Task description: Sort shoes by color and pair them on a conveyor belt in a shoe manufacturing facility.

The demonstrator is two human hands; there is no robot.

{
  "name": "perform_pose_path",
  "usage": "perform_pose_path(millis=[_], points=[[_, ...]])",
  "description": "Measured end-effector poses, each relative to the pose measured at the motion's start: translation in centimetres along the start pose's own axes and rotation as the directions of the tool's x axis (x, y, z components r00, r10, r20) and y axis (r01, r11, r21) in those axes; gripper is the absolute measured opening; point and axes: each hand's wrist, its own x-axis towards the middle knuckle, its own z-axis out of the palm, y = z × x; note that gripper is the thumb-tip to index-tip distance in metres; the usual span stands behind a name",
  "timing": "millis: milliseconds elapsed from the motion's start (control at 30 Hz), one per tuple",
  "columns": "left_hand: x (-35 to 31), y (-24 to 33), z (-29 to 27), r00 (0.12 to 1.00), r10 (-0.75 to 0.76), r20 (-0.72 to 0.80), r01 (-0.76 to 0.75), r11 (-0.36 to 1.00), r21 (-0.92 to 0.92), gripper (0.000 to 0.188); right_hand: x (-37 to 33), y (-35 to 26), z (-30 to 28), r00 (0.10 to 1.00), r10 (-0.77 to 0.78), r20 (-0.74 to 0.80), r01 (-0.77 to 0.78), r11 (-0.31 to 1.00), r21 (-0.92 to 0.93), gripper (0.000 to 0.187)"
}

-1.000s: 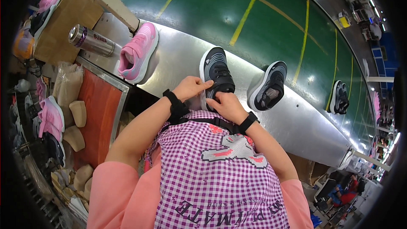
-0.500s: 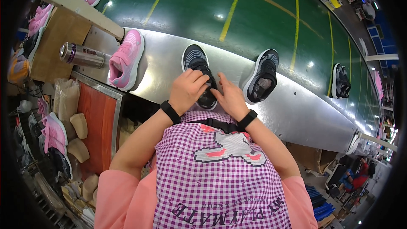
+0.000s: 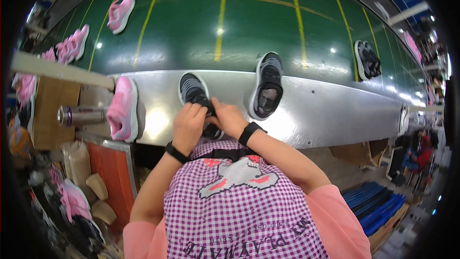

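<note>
A black and grey sneaker (image 3: 191,86) with a white sole lies on the metal ledge in front of me, its toe pointing away. My left hand (image 3: 188,127) is closed over the left side of its upper, fingers bent at the strap. From the right, my right hand (image 3: 230,120) grips the same strap area between thumb and fingers. Both hands hide most of the strap and part of the shoe opening. A matching black sneaker (image 3: 268,86) stands to the right, untouched. Left of my hands is a pink sneaker (image 3: 122,110) with a white sole.
Beyond the metal ledge (image 3: 316,115) runs a green conveyor belt (image 3: 258,24) with yellow lines. It carries pink shoes (image 3: 120,14) at left and a black pair (image 3: 368,61) at right. A steel flask (image 3: 81,116) lies by a cardboard box (image 3: 55,112). Blue items (image 3: 373,206) are stacked lower right.
My right hand has moved in from beside the sneaker and now grips its strap area, close to my left hand. The view has shifted, and the shoes on the belt appear in different places.
</note>
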Motion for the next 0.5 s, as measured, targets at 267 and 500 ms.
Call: perform_pose_path(millis=[267, 500], points=[[-1.8, 1.6, 0.3, 0.878, -0.135, 0.459, 0.244, 0.951, -0.188, 0.066, -7.5, 2.8, -10.5, 0.847, 0.111, -0.519, -0.081, 0.994, 0.079, 0.023], [-0.3, 2.1, 4.3, 0.888, -0.169, 0.428, 0.264, 0.948, -0.175, 0.072, -16.1, 16.3, -12.9, 0.572, 0.427, -0.7, -0.622, 0.782, -0.032, 0.027]])
